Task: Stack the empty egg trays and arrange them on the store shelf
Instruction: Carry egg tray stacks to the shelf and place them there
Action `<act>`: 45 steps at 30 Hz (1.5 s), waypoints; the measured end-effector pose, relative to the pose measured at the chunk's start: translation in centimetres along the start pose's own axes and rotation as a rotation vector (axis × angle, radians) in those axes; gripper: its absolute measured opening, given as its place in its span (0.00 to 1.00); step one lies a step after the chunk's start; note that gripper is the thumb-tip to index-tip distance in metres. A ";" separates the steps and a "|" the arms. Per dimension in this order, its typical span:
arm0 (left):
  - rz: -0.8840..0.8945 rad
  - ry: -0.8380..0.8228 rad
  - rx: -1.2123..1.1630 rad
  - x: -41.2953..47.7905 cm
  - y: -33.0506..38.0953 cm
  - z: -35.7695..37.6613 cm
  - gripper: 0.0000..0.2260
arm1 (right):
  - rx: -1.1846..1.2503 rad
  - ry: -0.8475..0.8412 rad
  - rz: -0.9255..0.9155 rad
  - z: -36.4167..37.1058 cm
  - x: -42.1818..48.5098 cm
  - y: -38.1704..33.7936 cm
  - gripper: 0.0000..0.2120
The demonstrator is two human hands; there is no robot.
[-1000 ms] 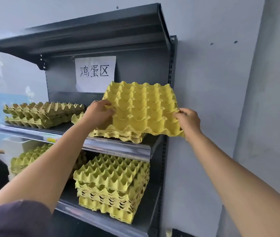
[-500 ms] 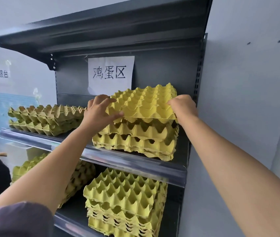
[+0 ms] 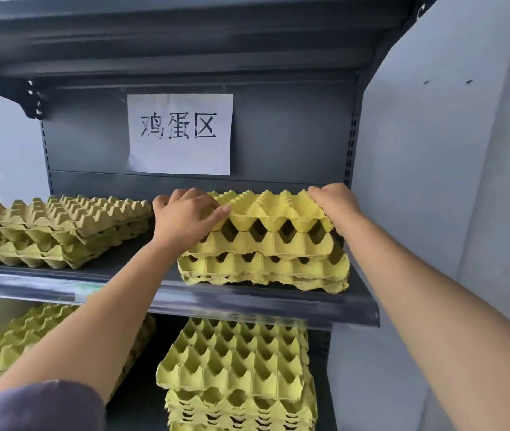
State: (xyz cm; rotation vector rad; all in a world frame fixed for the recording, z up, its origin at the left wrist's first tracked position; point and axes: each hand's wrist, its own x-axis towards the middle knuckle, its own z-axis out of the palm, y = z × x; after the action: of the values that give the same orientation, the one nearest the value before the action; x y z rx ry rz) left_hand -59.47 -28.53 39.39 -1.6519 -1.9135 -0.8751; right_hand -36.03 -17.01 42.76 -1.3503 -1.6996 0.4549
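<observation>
Hands, left (image 3: 185, 216) and right (image 3: 334, 203), clamped on top egg tray (image 3: 274, 209), fingertips hidden behind it.

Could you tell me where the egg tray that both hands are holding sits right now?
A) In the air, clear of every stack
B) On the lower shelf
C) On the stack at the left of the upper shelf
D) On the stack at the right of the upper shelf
D: the left hand and right hand grip the top tray at its two ends, and it rests on the right-hand stack on the upper shelf.
</observation>
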 end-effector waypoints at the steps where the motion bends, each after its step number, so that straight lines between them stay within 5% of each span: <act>1: 0.007 -0.001 -0.003 0.0 0.0 0.0 0.31 | 0.014 0.011 -0.016 -0.1 -0.2 0.0 0.12; 10: 0.055 0.050 -0.087 -0.5 0.5 -0.6 0.17 | -0.114 0.177 -0.185 -1.1 -2.7 0.0 0.14; 24: 0.167 0.114 -0.114 -0.9 7.9 -2.0 0.13 | -0.505 0.318 -0.516 -7.5 -5.6 2.2 0.14; 33: 0.353 0.146 -0.193 -4.0 25.0 1.3 0.16 | -0.628 0.304 -0.526 -19.8 -8.6 14.1 0.14; 45: 0.577 -0.222 -0.373 -11.7 46.0 14.3 0.13 | -0.813 0.092 -0.198 -32.1 -13.2 36.0 0.15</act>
State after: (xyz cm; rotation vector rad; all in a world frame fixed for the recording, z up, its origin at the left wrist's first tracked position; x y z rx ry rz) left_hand -11.39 -22.83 28.90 -2.4391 -1.3094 -0.8592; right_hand 11.16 -24.37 27.95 -1.6849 -2.0013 -0.4662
